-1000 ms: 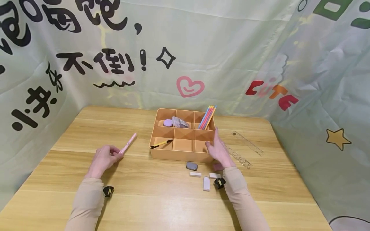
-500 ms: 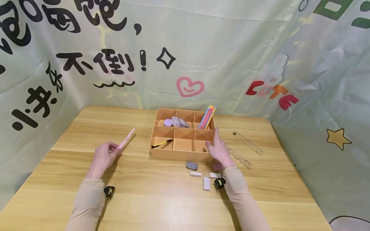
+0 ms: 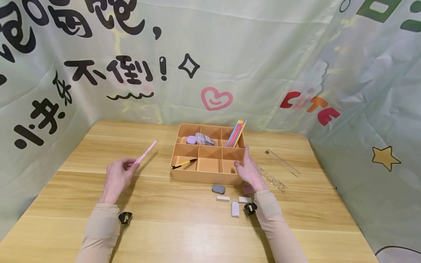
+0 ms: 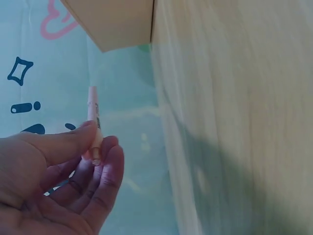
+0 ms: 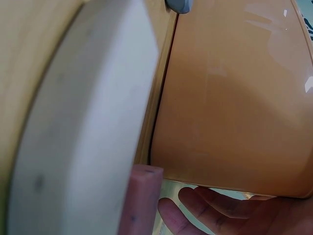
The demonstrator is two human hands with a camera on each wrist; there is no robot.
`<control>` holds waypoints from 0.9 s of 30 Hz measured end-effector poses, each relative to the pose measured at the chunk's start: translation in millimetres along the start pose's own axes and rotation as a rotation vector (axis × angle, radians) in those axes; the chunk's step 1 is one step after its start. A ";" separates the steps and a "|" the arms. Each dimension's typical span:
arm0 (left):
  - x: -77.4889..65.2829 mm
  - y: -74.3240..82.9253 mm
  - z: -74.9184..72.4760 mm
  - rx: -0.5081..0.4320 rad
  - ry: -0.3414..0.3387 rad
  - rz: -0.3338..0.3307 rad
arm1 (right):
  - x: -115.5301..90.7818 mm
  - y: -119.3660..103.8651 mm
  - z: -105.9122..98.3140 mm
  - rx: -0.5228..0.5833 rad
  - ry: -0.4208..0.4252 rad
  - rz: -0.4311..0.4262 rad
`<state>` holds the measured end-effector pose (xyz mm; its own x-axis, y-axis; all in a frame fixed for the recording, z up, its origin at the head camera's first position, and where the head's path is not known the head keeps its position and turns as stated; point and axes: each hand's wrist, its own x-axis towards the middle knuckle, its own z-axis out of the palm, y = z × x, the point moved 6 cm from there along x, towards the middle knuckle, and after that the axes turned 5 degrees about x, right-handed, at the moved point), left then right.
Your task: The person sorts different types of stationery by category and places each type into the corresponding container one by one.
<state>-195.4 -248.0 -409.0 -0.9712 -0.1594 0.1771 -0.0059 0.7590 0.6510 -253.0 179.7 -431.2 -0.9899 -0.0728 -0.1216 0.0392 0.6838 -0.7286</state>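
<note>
A: What appears at the left?

B: The left hand [image 3: 118, 179], pinching a pink pen [image 3: 147, 151] between thumb and fingers. The head view hides part of the grip behind the back of the hand; the left wrist view reveals it. The forearm is cut off below.

A: How does the pen look, and where is it?

B: Slender, straight and pale pink, with dark marks on the barrel too small to read. It is tilted above the wooden table [image 3: 184, 233], left of the six-compartment organizer [image 3: 207, 178] and apart from it.

A: What lies within the organizer?

B: Front left, a yellow-and-black pen [image 3: 183, 163]; behind, a purple round item [image 3: 191, 140] and a translucent case [image 3: 204, 139], its contents indistinct; back right, upright coloured sticks [image 3: 236, 133], their tops above the rim.

A: And further right?

B: A grey eraser [image 3: 218, 189] lies before the organizer. The right hand [image 3: 251, 173] grips the right wall, thumb over the rim, fingers outside; whether those fingers are spread cannot be told. Its wrist partly covers a pink eraser [image 3: 248, 190]. Beyond, a clear stencil ruler [image 3: 271, 179] is partly hidden by the hand.
</note>
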 end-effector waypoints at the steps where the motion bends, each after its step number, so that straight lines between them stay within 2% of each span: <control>1: -0.1 1.1 -1.0 -0.001 0.020 0.015 | 0.1 0.1 -0.1 -0.001 0.000 -0.001; 16: -1.8 14.3 -10.4 -0.047 0.261 0.166 | -0.4 -0.2 -0.2 -0.015 0.002 -0.001; 22: -1.8 21.6 -10.9 -0.124 0.314 0.203 | -1.5 -0.5 -0.1 -0.003 -0.002 0.007; 27: -1.9 28.2 -10.2 -0.183 0.331 0.236 | -1.7 -0.4 -0.1 -0.003 -0.003 0.005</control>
<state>-191.3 -232.7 -383.4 -0.8119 -0.2116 0.5441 0.2778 0.6796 0.6789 -251.4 179.6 -430.7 -0.9893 -0.0717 -0.1268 0.0433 0.6865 -0.7259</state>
